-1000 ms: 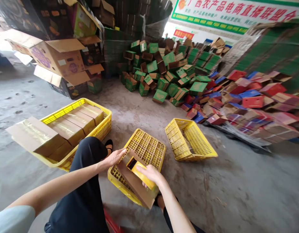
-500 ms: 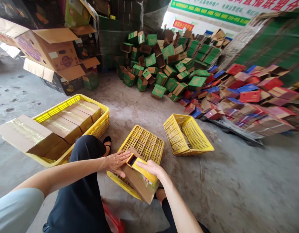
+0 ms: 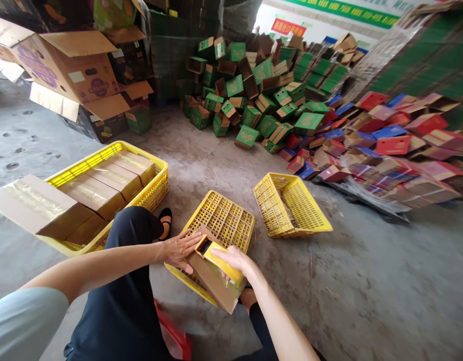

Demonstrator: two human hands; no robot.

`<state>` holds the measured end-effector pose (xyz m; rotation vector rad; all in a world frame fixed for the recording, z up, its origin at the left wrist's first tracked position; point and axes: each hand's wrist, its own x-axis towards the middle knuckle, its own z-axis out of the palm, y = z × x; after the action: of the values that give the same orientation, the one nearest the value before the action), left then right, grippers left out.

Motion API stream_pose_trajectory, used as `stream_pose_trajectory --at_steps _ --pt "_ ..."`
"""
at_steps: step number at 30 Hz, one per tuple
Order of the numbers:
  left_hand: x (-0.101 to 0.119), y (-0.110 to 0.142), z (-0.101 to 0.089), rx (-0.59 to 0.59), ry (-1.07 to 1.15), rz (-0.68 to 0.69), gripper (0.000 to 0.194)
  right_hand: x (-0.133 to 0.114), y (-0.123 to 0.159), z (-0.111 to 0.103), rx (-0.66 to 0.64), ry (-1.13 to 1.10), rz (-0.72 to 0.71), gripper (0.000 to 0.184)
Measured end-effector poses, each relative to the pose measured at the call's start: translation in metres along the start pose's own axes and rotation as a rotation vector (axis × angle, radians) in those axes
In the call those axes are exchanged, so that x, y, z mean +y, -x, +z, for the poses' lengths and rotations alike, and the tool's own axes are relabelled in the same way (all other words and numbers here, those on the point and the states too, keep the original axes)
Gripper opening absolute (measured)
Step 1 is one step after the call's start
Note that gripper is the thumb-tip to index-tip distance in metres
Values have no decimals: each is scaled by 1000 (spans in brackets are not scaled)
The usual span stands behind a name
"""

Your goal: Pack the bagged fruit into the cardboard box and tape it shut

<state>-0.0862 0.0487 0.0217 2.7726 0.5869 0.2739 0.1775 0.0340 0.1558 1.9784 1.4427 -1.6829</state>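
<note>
My left hand (image 3: 181,249) lies flat with its fingers stretched over the upper end of a brown cardboard box (image 3: 211,285). Wrapped around a yellow tape dispenser (image 3: 232,274), my right hand (image 3: 239,261) presses it against the top of that box. The dispenser's dark front end sits close to my left fingertips. A strip of shiny clear tape shows on the box near the dispenser's rear. Beneath the box is an upturned yellow plastic crate (image 3: 226,213) with a gridded base, between my legs.
To the left, a long yellow crate (image 3: 162,183) holds several taped cardboard boxes (image 3: 94,193). Another yellow basket (image 3: 306,208) stands on the right. Piles of green boxes (image 3: 246,135) and red and blue boxes (image 3: 393,145) lie farther back. Large cartons (image 3: 66,70) are stacked at upper left.
The camera view has shifted slightly. Both hands, the tape dispenser and the box keep nearly the same positions relative to one another.
</note>
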Motion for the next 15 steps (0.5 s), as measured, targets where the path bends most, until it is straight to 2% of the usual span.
stream_pose_trajectory --at_steps 5,10,15 --pt "-1 1 -4 -20 19 -7 105 6 1 1 -13 -15 -1 49" --pt "-2 3 -5 14 11 -3 103 21 4 1 -73 -71 -64 54" --pt "-4 3 -4 4 9 8 100 43 15 -8 -35 -76 -40 50"
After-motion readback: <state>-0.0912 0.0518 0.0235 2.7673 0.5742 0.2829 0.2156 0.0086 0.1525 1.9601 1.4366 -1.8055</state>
